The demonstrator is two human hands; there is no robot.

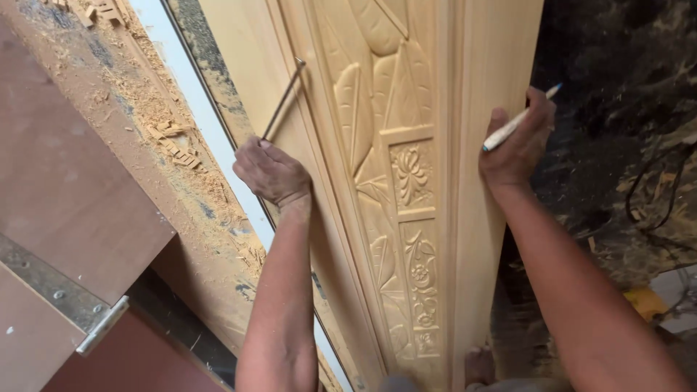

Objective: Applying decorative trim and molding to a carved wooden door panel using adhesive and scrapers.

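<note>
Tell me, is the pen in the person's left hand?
No, the white pen sits in the right hand at the carved wooden panel's edge, while the left hand holds a thin metal tool.

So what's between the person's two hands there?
In the head view, the carved wooden panel stands between the left hand, holding a thin metal tool, and the right hand, holding a white pen.

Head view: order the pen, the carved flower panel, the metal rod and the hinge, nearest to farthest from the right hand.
1. Pen: held in the right hand.
2. Flower panel: just left of it.
3. Metal rod: in the left hand.
4. Hinge: far lower left.
</note>
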